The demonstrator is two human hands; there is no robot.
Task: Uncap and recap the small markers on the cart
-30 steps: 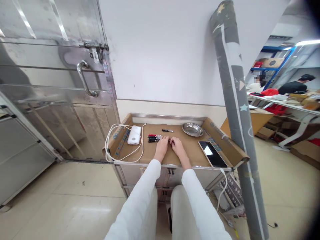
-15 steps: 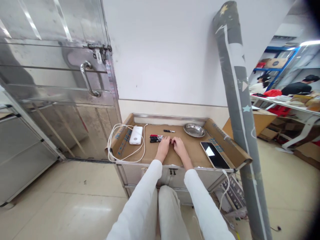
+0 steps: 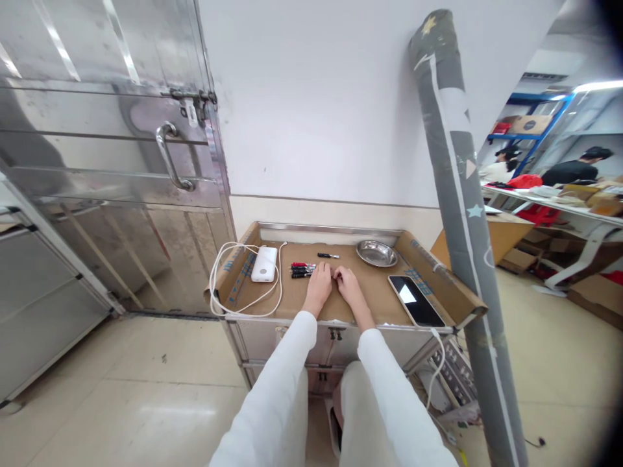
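Note:
My left hand rests low over the cardboard-lined tabletop, fingers curled together. Close by on its right, my right hand has its fingers bent inward in a pinch. Whatever lies between the fingertips is too small and hidden to name. Just left of my left hand is a bunch of red and black pens, lying side by side and partly covered by that hand. Beyond my fingers lies a single black pen piece, apart from the bunch.
A white power bank with a looped white cable lies left. A round metal dish sits back right, a phone front right. A tall grey roll leans beside the table; people sit farther right.
My hands stay in nearly the same place, with slight finger movement. My knees have spread apart below the table. The view has shifted slightly.

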